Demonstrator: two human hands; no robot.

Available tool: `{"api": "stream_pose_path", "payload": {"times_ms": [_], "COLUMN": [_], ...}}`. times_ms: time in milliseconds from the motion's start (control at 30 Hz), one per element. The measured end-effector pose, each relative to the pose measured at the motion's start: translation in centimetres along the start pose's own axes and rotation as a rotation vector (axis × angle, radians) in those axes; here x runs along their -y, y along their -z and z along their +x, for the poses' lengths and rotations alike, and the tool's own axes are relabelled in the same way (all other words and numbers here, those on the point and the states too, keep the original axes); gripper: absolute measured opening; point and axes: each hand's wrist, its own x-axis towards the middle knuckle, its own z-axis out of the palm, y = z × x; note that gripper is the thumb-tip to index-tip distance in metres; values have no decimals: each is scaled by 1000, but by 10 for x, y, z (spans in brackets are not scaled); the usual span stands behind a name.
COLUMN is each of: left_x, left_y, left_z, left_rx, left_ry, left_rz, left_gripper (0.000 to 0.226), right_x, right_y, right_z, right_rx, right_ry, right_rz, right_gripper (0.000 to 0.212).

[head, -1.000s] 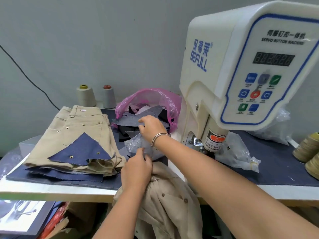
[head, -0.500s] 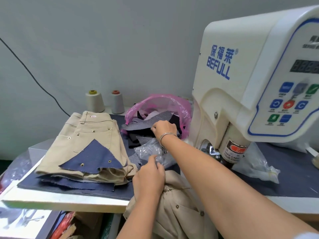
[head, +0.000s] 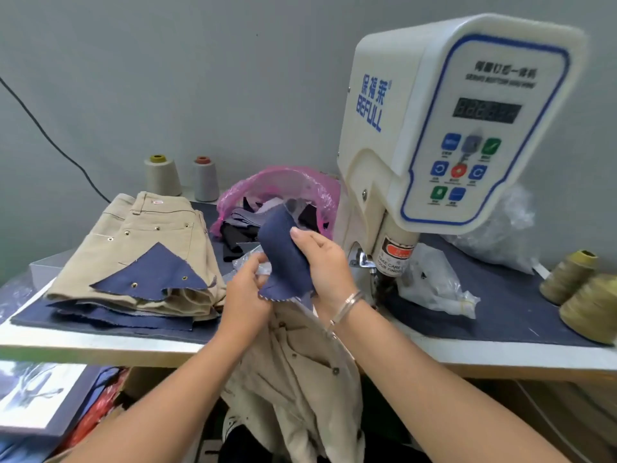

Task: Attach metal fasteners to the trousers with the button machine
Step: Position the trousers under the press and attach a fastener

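My right hand (head: 325, 262) grips a dark blue fabric scrap (head: 282, 252) in front of the white button machine (head: 434, 128). My left hand (head: 245, 295) pinches the scrap's lower left edge, with a small clear plastic bag (head: 245, 262) just behind its fingers. Beige trousers (head: 300, 379) with metal studs hang off the table's front edge below both hands. A folded stack of beige trousers (head: 150, 235) lies at the left with a triangular blue scrap (head: 157, 272) carrying metal eyelets on top.
A pink plastic bag (head: 283, 185) full of fabric scraps stands behind my hands. Two thread cones (head: 180, 175) sit by the wall, olive cones (head: 581, 295) at the right edge. Clear plastic bags (head: 437, 282) lie right of the machine's press head (head: 384, 272). A dark mat (head: 500, 312) covers the table.
My right hand has drawn a blue scrap out of the pink bag and brought it toward me. My left hand has risen to take the scrap's edge.
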Motion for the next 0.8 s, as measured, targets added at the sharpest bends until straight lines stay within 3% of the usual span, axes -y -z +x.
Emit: {"api": "stream_pose_path", "payload": {"times_ms": [100,233,300,367,433,567,667,800], "left_x": [-32,-76,-92,-100,-98,-89,-99,-115], "left_y": [17,42,54,60,64,81,88,72], "left_z": [5,28,44,61,77,86,60,7], "left_rx": [0,-117,-189,-236,-241,-359,-245,5], "left_ry": [-83,-156,-182,-187,-142,-51,-153,-98], "left_rz": [-156,-267,-269,-176,-6,345,276,72], "left_gripper": [36,18,16,11,4,25,20,44], "right_x": [1,-11,-6,4,18,48,62,76], "right_y": [20,39,38,28,11,-22,-36,-52], "right_z": [-32,-60,-72,-72,-60,-10,20,43], "right_rx": [42,184,330,370,280,-49,-170,-229], "right_ry": [-4,-90,-135,-100,-7,-44,-154,-223], "right_rz": [-71,-191,-183,-346,-397,-122,134,241], "right_gripper": [18,18,17,24,23,19,14,15]}}
